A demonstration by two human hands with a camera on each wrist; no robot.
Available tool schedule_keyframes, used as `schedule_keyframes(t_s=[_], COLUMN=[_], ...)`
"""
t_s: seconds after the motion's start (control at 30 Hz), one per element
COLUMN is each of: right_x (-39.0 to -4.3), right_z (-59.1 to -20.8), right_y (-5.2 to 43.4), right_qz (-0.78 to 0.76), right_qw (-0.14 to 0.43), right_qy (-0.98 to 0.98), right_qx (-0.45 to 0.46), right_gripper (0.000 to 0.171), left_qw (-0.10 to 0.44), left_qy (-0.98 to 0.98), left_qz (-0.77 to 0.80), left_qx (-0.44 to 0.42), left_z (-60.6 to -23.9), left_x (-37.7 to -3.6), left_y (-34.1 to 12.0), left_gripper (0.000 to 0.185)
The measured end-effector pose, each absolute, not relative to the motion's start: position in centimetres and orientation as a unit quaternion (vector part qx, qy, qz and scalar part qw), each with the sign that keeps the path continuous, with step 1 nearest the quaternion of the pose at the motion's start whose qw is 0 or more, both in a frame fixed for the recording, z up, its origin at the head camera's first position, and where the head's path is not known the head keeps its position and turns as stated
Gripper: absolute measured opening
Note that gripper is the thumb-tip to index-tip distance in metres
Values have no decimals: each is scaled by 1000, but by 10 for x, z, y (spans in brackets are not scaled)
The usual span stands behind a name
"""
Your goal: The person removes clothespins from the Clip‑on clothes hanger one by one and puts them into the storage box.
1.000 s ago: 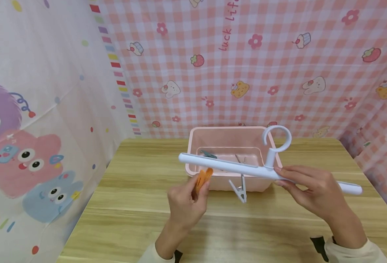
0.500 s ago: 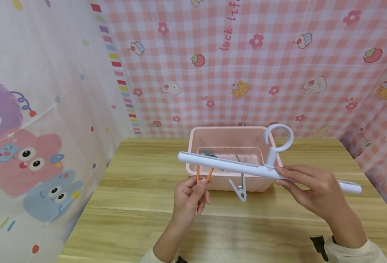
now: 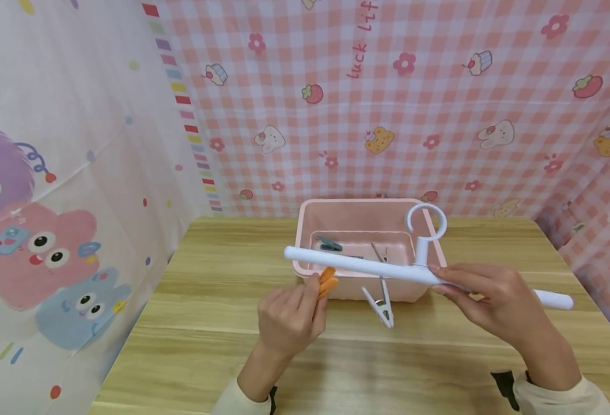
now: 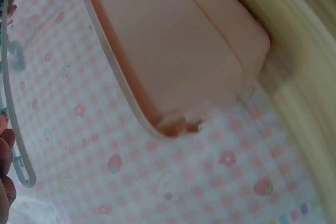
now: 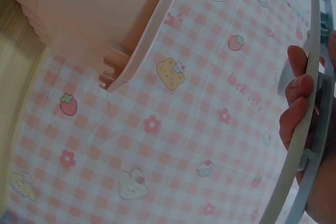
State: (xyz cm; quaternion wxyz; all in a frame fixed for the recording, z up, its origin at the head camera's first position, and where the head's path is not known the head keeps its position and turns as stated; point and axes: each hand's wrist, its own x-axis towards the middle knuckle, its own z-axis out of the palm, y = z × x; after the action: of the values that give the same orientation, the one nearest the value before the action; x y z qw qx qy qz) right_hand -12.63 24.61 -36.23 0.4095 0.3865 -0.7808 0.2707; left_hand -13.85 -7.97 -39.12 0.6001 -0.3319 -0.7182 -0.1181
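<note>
My right hand (image 3: 496, 305) grips a white clothes hanger (image 3: 356, 264) right of its round hook (image 3: 442, 227), holding the bar across in front of a pink bin. Below the bar hangs a pale grey clothespin (image 3: 382, 308), clipped near the middle. Just under the bar's left part, my left hand (image 3: 289, 323) pinches an orange clothespin (image 3: 328, 285) between thumb and fingers. The right wrist view shows fingers (image 5: 296, 103) wrapped round the hanger (image 5: 292, 177). At the left wrist view's edge, fingers (image 4: 5, 156) lie close to the hanger's end (image 4: 27, 182).
The pink bin (image 3: 302, 227) stands at the back of the wooden table (image 3: 196, 323), partly hidden by the hanger. Inside lie a teal clothespin (image 3: 330, 246) and other small pieces. A pink checked cloth (image 3: 336, 115) hangs directly behind.
My left hand has turned over with the orange clothespin, whose ends now point up and right beside the bar. The hanger has rolled slightly, its hook shifting left and down.
</note>
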Motion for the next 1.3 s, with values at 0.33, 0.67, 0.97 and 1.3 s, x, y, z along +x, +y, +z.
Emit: schedule_keyframes(t_s=[0.33,0.67,0.97,1.3], right_x=[-125,-125,-122,-116], right_z=[-363,-360,-367,-370], right_y=[247,249,256,267], right_qz=[273,326,305,284], right_qw=[462,496,484,475], right_qy=[-767,-734,-754,-777], right_qx=[352,330,322,300], right_gripper=[48,46,50,51], left_qw=[540,509,221,212], left_qy=[-721,-777,-936,-939], left_qz=[-286,-230,-202,-195], left_qx=[-325,-291,-185,-188], left_z=[-393,-403,-395,-401], left_x=[-141,-157,-215,-260], left_y=[-74,-76,-59,-50], left_gripper=[28,19,18,25])
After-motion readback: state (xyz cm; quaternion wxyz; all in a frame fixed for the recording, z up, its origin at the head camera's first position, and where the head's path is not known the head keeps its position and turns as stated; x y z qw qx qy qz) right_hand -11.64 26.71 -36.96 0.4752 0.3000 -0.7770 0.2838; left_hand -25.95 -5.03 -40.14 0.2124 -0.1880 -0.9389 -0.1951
